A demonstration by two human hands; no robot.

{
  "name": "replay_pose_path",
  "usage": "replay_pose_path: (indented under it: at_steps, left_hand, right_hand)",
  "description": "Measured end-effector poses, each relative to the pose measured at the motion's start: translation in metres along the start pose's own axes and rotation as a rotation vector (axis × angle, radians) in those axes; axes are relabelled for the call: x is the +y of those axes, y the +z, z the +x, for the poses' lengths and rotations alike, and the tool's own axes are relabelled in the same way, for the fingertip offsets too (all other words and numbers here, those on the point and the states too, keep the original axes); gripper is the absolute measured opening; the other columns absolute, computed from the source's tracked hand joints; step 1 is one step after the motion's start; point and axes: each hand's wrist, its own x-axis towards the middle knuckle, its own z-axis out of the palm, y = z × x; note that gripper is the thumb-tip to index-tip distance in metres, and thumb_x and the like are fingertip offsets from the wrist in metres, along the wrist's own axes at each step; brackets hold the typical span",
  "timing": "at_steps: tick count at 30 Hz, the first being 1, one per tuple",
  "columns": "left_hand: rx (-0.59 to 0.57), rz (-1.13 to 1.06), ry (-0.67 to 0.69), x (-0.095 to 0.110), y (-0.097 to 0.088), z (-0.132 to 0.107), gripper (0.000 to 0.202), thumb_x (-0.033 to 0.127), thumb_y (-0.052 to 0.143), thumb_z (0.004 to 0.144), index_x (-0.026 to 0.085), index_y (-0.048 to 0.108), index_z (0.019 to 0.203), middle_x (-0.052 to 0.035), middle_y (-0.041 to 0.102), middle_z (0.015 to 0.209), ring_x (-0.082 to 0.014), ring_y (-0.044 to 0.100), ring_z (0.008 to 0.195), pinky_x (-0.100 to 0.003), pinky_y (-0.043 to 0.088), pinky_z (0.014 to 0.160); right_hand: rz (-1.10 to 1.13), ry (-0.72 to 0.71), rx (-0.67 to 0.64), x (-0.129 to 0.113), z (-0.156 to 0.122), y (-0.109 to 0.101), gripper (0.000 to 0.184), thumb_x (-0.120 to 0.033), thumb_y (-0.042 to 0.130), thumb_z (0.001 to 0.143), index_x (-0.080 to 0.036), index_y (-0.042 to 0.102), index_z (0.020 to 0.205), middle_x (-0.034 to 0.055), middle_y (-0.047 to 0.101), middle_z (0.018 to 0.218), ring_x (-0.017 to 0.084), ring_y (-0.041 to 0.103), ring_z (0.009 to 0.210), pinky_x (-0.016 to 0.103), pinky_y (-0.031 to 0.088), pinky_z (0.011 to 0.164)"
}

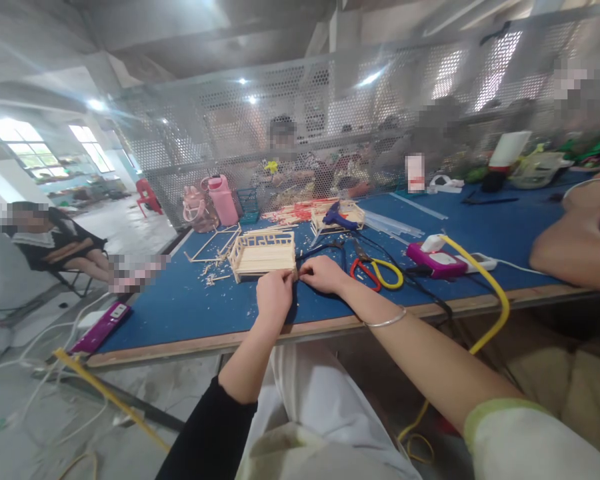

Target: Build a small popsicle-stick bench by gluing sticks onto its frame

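Note:
A miniature wooden bench point(265, 257) made of pale sticks, with a lattice back and side rails, stands upright on the blue tabletop. My left hand point(274, 297) has its fingers closed on the bench's front right corner. Just to the right, my right hand point(325, 275) is pinched at the same corner, its fingertips close to the left ones. Whatever lies between the right fingertips is too small to make out. Red-and-yellow-handled scissors point(377, 272) lie right of my right hand, and black-handled pliers point(325, 248) lie behind it.
A blue glue gun point(339, 217) rests at a second stick frame point(355, 212). Loose sticks point(300, 212) and clear glue sticks point(393, 225) lie behind. A purple power strip point(437, 259) with a yellow cable sits right. A co-worker's arm point(575, 233) reaches in at far right.

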Motion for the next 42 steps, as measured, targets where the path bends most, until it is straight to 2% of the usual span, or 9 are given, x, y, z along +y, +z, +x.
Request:
replay_pose_path:
  at_steps: [5,11,17,26,35,42]
  left_hand:
    - [-0.006,0.022,-0.002,0.0003,-0.0014,-0.0004,0.026,0.032,0.051,0.083,0.023,0.073,0.095,-0.0105,0.073,0.091,-0.0239,0.065,0.089,-0.028,0.043,0.073]
    - [-0.035,-0.019,0.026,-0.0054,-0.0001,0.0011,0.022,0.027,0.055,0.081,0.023,0.073,0.092,-0.0072,0.073,0.094,-0.0205,0.065,0.092,-0.025,0.042,0.078]
    - [-0.068,0.041,0.060,-0.0028,0.0004,0.0025,0.022,0.027,0.053,0.082,0.022,0.074,0.089,-0.0089,0.073,0.092,-0.0220,0.065,0.092,-0.027,0.043,0.077]
    - [-0.055,0.077,0.037,0.0018,-0.0002,0.0014,0.025,0.028,0.050,0.082,0.021,0.073,0.086,-0.0111,0.073,0.090,-0.0233,0.065,0.090,-0.028,0.043,0.075]
    - [-0.004,-0.068,-0.020,-0.0044,-0.0004,0.0028,0.020,0.027,0.056,0.080,0.020,0.073,0.088,-0.0075,0.073,0.090,-0.0212,0.065,0.089,-0.027,0.043,0.077]
    - [-0.025,-0.006,-0.002,-0.0015,0.0009,0.0034,0.019,0.028,0.056,0.080,0.022,0.073,0.087,-0.0082,0.073,0.091,-0.0222,0.065,0.091,-0.028,0.043,0.076]
  right_hand:
    - [0.000,-0.018,-0.001,0.0017,0.0005,0.0012,0.021,-0.018,0.054,0.077,-0.019,0.074,0.082,0.0051,0.074,0.088,0.017,0.065,0.083,0.023,0.042,0.069]
    - [0.024,-0.012,-0.005,0.0023,0.0002,0.0007,0.021,-0.018,0.054,0.077,-0.018,0.074,0.083,0.0053,0.074,0.088,0.016,0.065,0.082,0.022,0.042,0.071]
    - [0.022,-0.019,0.009,0.0025,0.0004,0.0008,0.020,-0.017,0.055,0.076,-0.020,0.074,0.081,0.0047,0.074,0.086,0.016,0.065,0.079,0.022,0.041,0.069]
    - [0.023,-0.014,0.001,0.0022,0.0001,0.0006,0.020,-0.020,0.055,0.077,-0.019,0.074,0.081,0.0047,0.074,0.085,0.015,0.064,0.078,0.022,0.041,0.067]
    - [0.068,0.029,0.008,0.0021,0.0003,0.0015,0.021,-0.019,0.055,0.076,-0.020,0.075,0.083,0.0038,0.074,0.085,0.015,0.065,0.079,0.021,0.042,0.069]
    - [0.044,0.011,0.016,0.0014,0.0002,0.0005,0.020,-0.018,0.055,0.076,-0.021,0.075,0.080,0.0029,0.074,0.083,0.015,0.064,0.075,0.021,0.041,0.067]
